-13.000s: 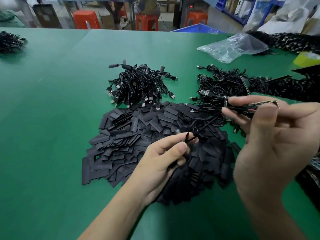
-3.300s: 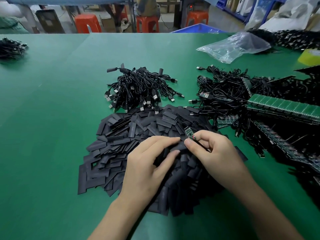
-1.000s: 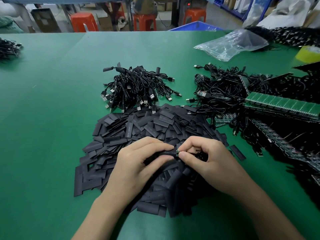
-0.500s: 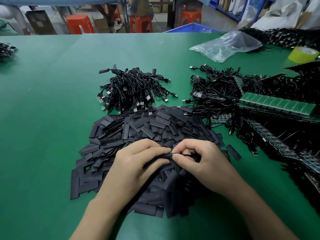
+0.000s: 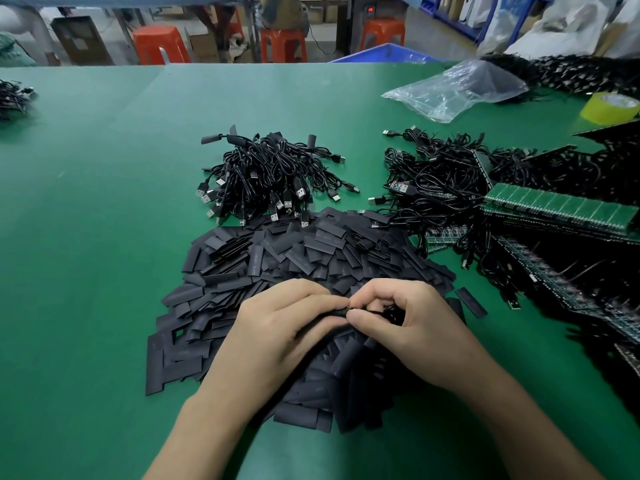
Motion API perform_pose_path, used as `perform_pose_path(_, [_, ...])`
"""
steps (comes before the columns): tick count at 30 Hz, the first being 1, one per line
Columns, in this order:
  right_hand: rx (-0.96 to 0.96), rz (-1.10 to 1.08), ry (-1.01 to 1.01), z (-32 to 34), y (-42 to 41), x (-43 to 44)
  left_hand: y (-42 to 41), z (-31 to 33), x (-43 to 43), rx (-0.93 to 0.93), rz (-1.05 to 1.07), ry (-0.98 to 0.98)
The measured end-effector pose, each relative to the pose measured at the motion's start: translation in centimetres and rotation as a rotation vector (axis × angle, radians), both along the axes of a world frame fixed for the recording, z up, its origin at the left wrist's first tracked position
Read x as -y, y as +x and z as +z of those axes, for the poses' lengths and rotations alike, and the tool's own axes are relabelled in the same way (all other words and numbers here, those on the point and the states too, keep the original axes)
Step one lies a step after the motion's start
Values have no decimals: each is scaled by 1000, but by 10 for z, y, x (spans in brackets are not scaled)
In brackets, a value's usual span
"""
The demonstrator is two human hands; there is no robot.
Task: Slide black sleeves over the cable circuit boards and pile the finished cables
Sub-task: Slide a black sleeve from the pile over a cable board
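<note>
A wide heap of flat black sleeves (image 5: 304,251) covers the green table in front of me. Over its near part, my left hand (image 5: 277,334) pinches a black sleeve (image 5: 330,312) between thumb and fingers. My right hand (image 5: 405,323) meets it fingertip to fingertip and pinches the cable's circuit board, of which only a tiny end shows at the sleeve's mouth. The cable's black wire (image 5: 389,311) coils under my right palm. Behind the heap lies a pile of finished cables (image 5: 263,174) with sleeved ends and USB plugs.
To the right are a tangle of unsleeved cables (image 5: 436,181) and green circuit board strips (image 5: 561,209). A clear plastic bag (image 5: 457,88) and a yellow tape roll (image 5: 609,107) lie at the back right. Another cable bundle (image 5: 12,98) sits far left.
The green board, clearly visible in my right hand seconds ago, has slid almost fully into the sleeve held by my left hand. Both hands have stayed together over the heap.
</note>
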State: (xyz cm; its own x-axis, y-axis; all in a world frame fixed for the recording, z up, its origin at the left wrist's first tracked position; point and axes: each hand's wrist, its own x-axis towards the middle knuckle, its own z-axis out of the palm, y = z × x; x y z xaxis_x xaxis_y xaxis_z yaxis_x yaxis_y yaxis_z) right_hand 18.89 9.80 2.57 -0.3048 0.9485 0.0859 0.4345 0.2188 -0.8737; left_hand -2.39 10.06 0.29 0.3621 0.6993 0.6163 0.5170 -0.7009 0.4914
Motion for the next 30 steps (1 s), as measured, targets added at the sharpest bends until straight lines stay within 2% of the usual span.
perform_pose_path(7, [-87, -101, 35, 2, -2, 0, 3, 6, 2, 180, 119, -61])
perform_pose_path(13, [-33, -124, 143, 2, -8, 4, 4, 5, 3, 191, 158, -76])
perform_pose_path(23, [38, -96, 257, 0, -10, 3, 5, 7, 3, 180, 109, -129])
perform_pose_path(30, [-13, -184, 269, 1, -10, 3, 1, 10, 3, 244, 258, -94])
